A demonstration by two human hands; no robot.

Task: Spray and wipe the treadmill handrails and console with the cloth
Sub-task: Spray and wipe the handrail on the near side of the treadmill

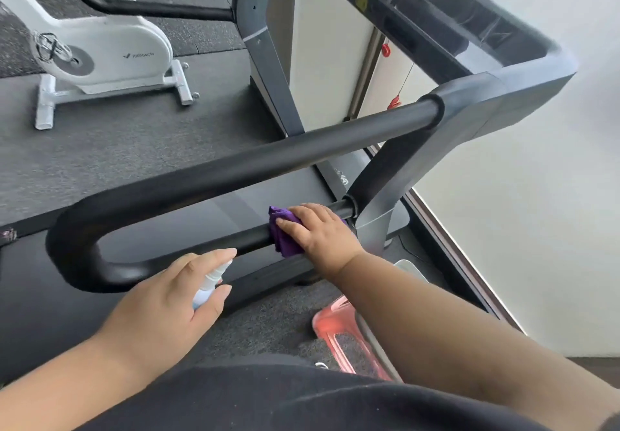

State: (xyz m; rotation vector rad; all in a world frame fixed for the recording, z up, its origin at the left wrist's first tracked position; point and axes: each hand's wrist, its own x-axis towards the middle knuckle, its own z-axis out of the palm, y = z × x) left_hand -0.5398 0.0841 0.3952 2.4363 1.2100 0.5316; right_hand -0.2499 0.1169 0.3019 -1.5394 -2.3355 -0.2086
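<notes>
The treadmill's black handrail (pixel 208 179) loops across the middle of the view, with an upper bar and a lower bar joined by a bend at the left. My right hand (pixel 318 232) presses a purple cloth (pixel 281 232) onto the lower bar, near the grey upright at its right end. My left hand (pixel 174 293) holds a small white spray bottle (pixel 209 283) just below the lower bar, its nozzle pointing up at the bar. The grey console frame (pixel 503 71) rises at the upper right. Most of the bottle is hidden in my palm.
A white exercise bike (pixel 100 55) stands on the dark rubber floor at the upper left. A pink transparent object (pixel 339 330) lies on the floor under my right forearm. A white wall (pixel 536 229) runs along the right side. Red safety clips (pixel 392 102) hang below the console.
</notes>
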